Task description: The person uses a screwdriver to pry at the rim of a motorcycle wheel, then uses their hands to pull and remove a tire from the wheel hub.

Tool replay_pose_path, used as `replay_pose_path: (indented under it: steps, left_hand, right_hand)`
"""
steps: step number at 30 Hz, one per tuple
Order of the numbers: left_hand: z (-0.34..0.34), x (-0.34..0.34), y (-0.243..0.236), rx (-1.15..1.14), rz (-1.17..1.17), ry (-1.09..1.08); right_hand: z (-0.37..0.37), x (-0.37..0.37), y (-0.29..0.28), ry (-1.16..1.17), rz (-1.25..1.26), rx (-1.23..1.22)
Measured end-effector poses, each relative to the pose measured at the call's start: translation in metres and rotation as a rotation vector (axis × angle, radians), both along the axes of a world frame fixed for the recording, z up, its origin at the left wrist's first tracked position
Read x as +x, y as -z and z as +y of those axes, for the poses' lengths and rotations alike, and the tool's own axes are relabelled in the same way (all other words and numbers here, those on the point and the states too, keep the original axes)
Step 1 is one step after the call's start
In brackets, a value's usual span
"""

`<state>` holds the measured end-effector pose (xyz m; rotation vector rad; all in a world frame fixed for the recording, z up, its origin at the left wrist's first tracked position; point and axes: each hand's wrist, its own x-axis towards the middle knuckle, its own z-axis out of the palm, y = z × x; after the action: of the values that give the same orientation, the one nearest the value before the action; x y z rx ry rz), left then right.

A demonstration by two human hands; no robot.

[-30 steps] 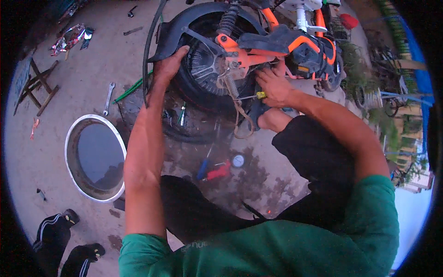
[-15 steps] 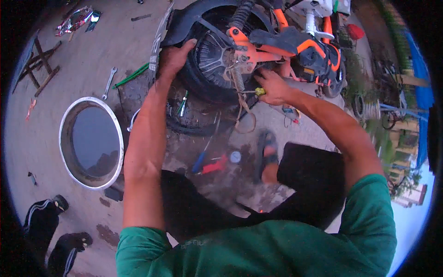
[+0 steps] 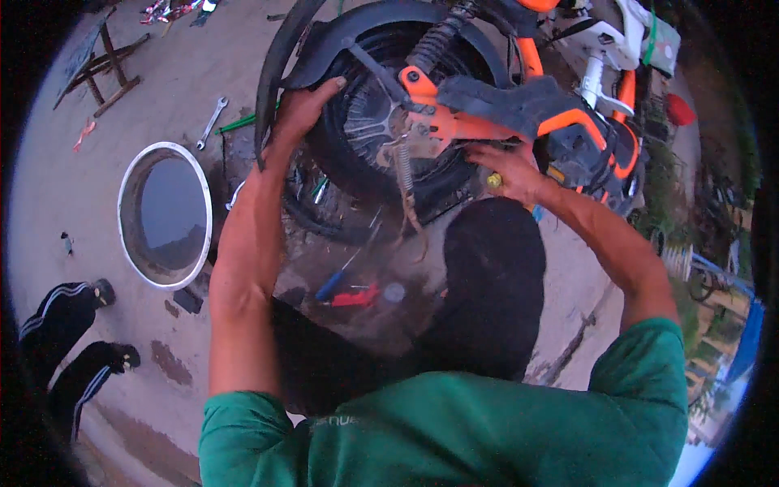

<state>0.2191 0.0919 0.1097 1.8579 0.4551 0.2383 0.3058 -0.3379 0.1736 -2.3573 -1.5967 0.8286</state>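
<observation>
In front of me an orange and black two-wheeler (image 3: 479, 126) leans with its rear wheel (image 3: 349, 162) close to me. My left hand (image 3: 304, 109) grips the tire on its left side, thumb on the sidewall and fingers mostly hidden, beside the black fender (image 3: 324, 61). On the other side my right hand (image 3: 515, 174) is closed at the tire's edge under the orange swingarm (image 3: 471, 128), its fingertips partly hidden. A small yellow piece (image 3: 494, 180) sits against that hand; its kind is unclear. A coil spring (image 3: 405, 166) hangs at the hub.
At left stands a round metal basin (image 3: 126, 219) of water. Near it lies a wrench (image 3: 212, 123). A blue-handled screwdriver (image 3: 331, 286) and a red tool (image 3: 355, 295) lie below the wheel. Another person's legs (image 3: 61, 325) are at lower left; a wooden frame (image 3: 109, 65) stands farther off.
The view has shifted. My right hand and the yellow piece have moved right, and my right knee has swung in close to the wheel. My left hand keeps its hold on the tire.
</observation>
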Motion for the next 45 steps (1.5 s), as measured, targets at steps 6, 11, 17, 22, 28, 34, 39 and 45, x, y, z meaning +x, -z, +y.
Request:
replay_pose_path:
  steps: [6,11,17,22,28,34,39,45]
  left_hand:
    - [-0.003,0.002,-0.014,-0.008,-0.135,-0.079]
    - [-0.005,0.004,-0.031,0.012,0.058,-0.138]
    - [-0.009,0.006,-0.017,-0.027,-0.023,-0.086]
    - [-0.008,-0.007,-0.023,-0.06,-0.019,-0.071]
    - [-0.013,-0.012,-0.024,-0.086,0.039,-0.068]
    - [-0.006,-0.016,-0.009,-0.032,-0.025,-0.078]
    - [0.01,-0.02,0.004,-0.09,-0.015,-0.043]
    - [0.007,-0.019,0.012,-0.158,0.041,0.006]
  right_hand:
    - [-0.006,0.026,0.013,0.044,0.21,0.167]
    - [-0.015,0.031,0.036,0.212,0.547,0.269]
    - [-0.082,0.036,0.096,0.28,0.234,0.177]
    - [-0.072,0.046,0.047,-0.008,-0.115,0.303]
    - [-0.066,0.013,-0.049,0.282,0.061,-0.285]
    - [-0.021,-0.044,-0.14,0.532,0.566,-0.089]
    - [0.131,-0.067,-0.132,0.47,0.41,0.328]
    - [0.211,-0.195,-0.034,1.39,1.207,0.594]
